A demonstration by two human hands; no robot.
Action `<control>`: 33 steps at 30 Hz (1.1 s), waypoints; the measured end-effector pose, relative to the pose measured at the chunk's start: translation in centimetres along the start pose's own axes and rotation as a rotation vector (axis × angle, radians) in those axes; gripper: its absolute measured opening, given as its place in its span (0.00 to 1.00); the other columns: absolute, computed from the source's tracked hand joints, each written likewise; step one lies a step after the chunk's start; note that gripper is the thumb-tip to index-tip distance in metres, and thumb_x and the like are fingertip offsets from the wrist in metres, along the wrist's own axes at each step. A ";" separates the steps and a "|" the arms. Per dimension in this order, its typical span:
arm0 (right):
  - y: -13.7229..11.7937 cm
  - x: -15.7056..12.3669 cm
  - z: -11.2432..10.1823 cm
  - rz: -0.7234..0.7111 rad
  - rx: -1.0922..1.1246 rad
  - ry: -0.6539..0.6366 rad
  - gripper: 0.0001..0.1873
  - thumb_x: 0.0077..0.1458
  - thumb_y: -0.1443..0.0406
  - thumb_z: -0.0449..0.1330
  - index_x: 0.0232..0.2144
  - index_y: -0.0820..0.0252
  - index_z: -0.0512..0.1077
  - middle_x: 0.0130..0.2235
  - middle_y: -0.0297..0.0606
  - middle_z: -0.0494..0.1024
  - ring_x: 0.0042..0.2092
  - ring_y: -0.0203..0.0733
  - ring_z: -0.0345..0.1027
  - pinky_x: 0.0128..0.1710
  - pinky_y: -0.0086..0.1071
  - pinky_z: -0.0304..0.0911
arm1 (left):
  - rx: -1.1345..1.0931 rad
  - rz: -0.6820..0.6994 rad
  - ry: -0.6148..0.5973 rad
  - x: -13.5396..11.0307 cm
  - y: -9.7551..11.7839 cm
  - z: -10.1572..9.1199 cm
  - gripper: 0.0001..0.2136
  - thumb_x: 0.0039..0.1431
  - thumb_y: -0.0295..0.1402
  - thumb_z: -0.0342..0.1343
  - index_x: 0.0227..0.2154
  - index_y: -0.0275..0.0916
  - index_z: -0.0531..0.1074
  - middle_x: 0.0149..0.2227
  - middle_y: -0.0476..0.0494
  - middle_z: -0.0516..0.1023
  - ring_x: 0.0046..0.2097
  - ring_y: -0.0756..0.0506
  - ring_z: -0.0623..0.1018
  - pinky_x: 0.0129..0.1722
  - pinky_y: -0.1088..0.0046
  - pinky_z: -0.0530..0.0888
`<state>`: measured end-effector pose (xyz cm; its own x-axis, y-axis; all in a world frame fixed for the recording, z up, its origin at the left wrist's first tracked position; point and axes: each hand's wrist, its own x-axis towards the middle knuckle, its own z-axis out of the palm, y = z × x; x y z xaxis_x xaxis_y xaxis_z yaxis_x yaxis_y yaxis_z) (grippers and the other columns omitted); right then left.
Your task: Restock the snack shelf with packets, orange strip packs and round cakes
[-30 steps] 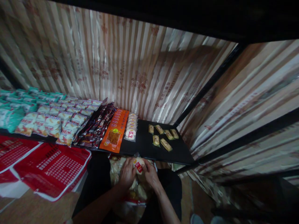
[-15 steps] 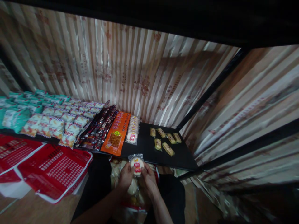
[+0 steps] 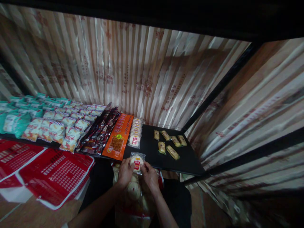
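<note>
Between both hands I hold a round white cracker packet (image 3: 137, 163) with a red label, in clear wrapping. My left hand (image 3: 125, 172) pinches its left edge and my right hand (image 3: 149, 177) its right edge, over the front edge of the black shelf (image 3: 152, 155). Just beyond it, a row of matching cracker packets (image 3: 135, 133) lies overlapped on the shelf. An orange snack bag (image 3: 118, 136) lies flat left of that row. Below my hands, a large clear bag (image 3: 134, 193) with more round packets sits between my legs.
Several small yellow-wrapped snacks (image 3: 174, 141) lie at the shelf's right. Dark snack packs (image 3: 98, 133), white snack bags (image 3: 57, 129) and green snack bags (image 3: 17, 122) fill the left. Red baskets (image 3: 57, 177) stand below. Black frame bars (image 3: 220, 85) and a striped curtain (image 3: 114, 69) enclose the shelf.
Both hands have moved the cracker packet slightly forward and left, closer to the row on the shelf. The view has shifted a little.
</note>
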<state>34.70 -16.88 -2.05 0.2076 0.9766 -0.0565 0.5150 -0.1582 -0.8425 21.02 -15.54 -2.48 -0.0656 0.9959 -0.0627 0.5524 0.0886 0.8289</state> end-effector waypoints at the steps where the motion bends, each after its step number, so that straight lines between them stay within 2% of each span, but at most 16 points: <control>1: -0.3 0.1 0.0 0.003 -0.018 0.009 0.20 0.50 0.55 0.52 0.40 0.60 0.73 0.36 0.40 0.79 0.36 0.42 0.72 0.37 0.30 0.64 | 0.040 0.001 0.001 0.2 0.2 -0.2 0.11 0.55 0.31 0.48 0.40 0.38 0.70 0.36 0.45 0.72 0.37 0.49 0.73 0.39 0.75 0.68; 8: -2.0 1.7 -0.5 -0.025 -0.064 0.039 0.18 0.49 0.57 0.52 0.36 0.61 0.73 0.31 0.39 0.79 0.31 0.41 0.72 0.32 0.29 0.63 | 0.018 0.033 0.071 2.0 0.9 0.1 0.15 0.55 0.30 0.46 0.46 0.34 0.64 0.41 0.40 0.71 0.44 0.46 0.72 0.45 0.70 0.67; 13: -1.5 3.2 0.0 -0.038 -0.057 0.034 0.17 0.49 0.58 0.51 0.37 0.60 0.73 0.33 0.39 0.79 0.33 0.41 0.72 0.33 0.29 0.63 | -0.010 0.072 0.121 2.8 0.4 1.0 0.13 0.55 0.29 0.44 0.43 0.34 0.65 0.41 0.39 0.71 0.46 0.45 0.72 0.46 0.68 0.68; 20: -1.0 4.5 0.9 -0.063 -0.059 0.057 0.17 0.51 0.59 0.51 0.38 0.60 0.73 0.32 0.38 0.79 0.31 0.40 0.71 0.31 0.28 0.63 | 0.037 0.084 0.170 3.3 0.2 1.6 0.18 0.52 0.25 0.44 0.48 0.34 0.64 0.48 0.37 0.69 0.51 0.43 0.68 0.51 0.65 0.66; 27: -1.1 5.9 1.4 -0.065 -0.208 0.112 0.17 0.51 0.60 0.51 0.38 0.63 0.74 0.35 0.42 0.77 0.33 0.39 0.70 0.35 0.28 0.63 | 0.044 0.162 0.223 4.0 0.4 1.7 0.20 0.51 0.23 0.44 0.48 0.32 0.64 0.46 0.36 0.69 0.50 0.43 0.68 0.53 0.64 0.65; 33: -1.5 6.9 1.9 -0.064 -0.269 0.143 0.16 0.52 0.61 0.51 0.38 0.62 0.74 0.35 0.41 0.76 0.34 0.39 0.70 0.35 0.27 0.62 | 0.072 0.192 0.238 4.3 0.4 2.1 0.22 0.49 0.22 0.44 0.50 0.34 0.63 0.47 0.37 0.66 0.52 0.42 0.65 0.55 0.61 0.63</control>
<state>33.78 -9.59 -2.17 0.2723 0.9585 0.0843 0.7283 -0.1481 -0.6690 22.71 -11.22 -3.63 -0.1422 0.9626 0.2304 0.6305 -0.0914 0.7708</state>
